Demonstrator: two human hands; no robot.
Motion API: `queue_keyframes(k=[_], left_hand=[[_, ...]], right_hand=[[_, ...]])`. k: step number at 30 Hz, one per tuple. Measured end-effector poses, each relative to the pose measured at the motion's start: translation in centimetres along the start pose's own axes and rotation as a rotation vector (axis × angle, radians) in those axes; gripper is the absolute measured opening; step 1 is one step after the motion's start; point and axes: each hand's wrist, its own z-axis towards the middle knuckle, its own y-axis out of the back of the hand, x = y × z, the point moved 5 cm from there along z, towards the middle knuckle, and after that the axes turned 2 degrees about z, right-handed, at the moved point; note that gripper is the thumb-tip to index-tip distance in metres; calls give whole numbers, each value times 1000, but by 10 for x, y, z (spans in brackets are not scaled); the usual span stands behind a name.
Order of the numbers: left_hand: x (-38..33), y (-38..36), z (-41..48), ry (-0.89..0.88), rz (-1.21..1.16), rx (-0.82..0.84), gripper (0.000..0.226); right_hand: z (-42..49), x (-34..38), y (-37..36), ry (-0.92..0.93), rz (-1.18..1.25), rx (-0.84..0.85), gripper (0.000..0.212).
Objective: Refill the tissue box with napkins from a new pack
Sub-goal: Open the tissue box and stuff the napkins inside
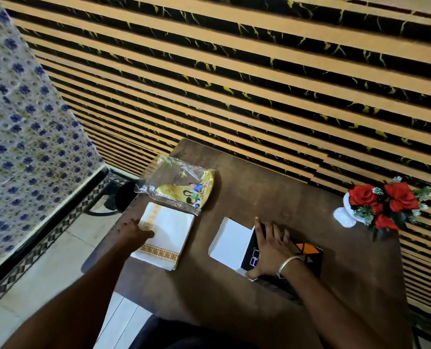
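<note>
A stack of white napkins (pixel 166 235) with orange patterned borders lies on the left of the brown table (pixel 272 192). My left hand (pixel 134 231) grips its left edge, thumb on top. The black tissue box (pixel 307 253) with orange triangles lies flat at the right, its white end flap (pixel 228 240) hanging open toward the left. My right hand (pixel 272 248) rests flat on top of the box, fingers spread. The emptied yellow and clear plastic pack (pixel 184 187) lies behind the napkins.
A white vase of red artificial roses (pixel 383 205) stands at the table's right edge against the striped wall. A patterned curtain hangs at the left. Tiled floor and a black stand lie left of the table.
</note>
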Motion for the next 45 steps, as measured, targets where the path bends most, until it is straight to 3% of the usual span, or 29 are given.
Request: queue_keyframes(k=[4,11,17,23,30,37,39,42,44,45], left_hand=[[-6,0,0,24,-68,61,33],[-8,-2,11,71,-202,251,24],[1,-8,13,168,-356,577,51],[-5,-8,0,140,-316,724,41],[-5,-4,-4,-3,-379,705,46],[-1,4,-16,-47,-628,673,20],[-8,12,-19,-104,-716,551,17],[-51,9,-22,-293,-947,357,37],[-60,5,-2,-243,-930,158,44],[-70,6,-9,-356,-920,132,43]], right_hand=[[0,-1,-1,-11,-13,3,152],[0,-2,0,-14,3,7,152],[-1,-1,2,-22,23,17,152],[-2,0,4,-21,15,16,152],[-3,3,7,-26,3,25,150],[-4,5,5,-30,-7,42,152],[-5,7,4,-34,0,50,152],[-7,10,4,-30,-11,50,151],[-10,12,4,-28,-9,47,150],[-12,11,4,-30,4,47,149]])
